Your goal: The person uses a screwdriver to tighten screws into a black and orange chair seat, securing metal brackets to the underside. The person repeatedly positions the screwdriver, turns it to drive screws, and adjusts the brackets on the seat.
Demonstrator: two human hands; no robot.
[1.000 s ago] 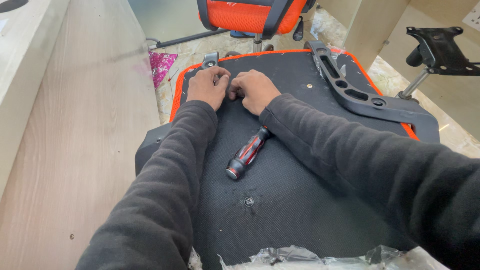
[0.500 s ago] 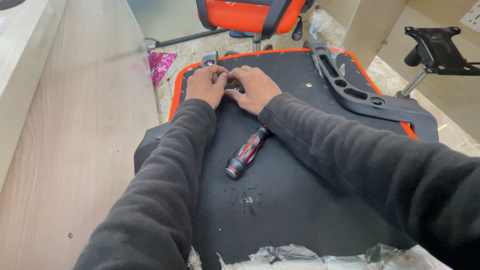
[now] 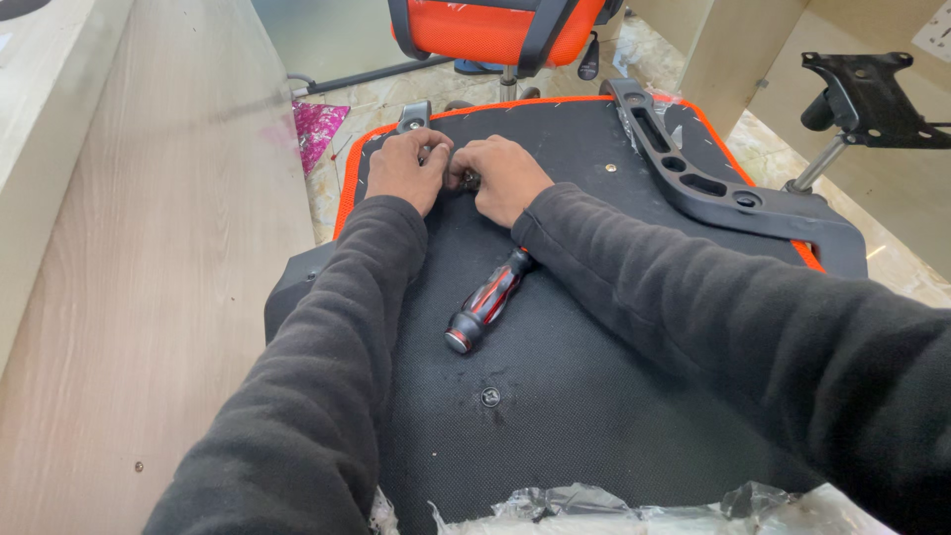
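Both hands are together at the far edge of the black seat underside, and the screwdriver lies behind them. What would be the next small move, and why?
Probably the right hand should reach back for the screwdriver. Both hands pinch a small dark part at the seat base with the left hand, and the tool lies free just beside the right forearm.

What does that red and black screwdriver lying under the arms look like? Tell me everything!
The red and black screwdriver has a chunky, glossy plastic-looking handle with red and black stripes and a round butt end. It lies slantwise on the black underside of the seat, butt toward the camera. Its far end is hidden under the right forearm, in a dark sleeve. Neither hand holds it.
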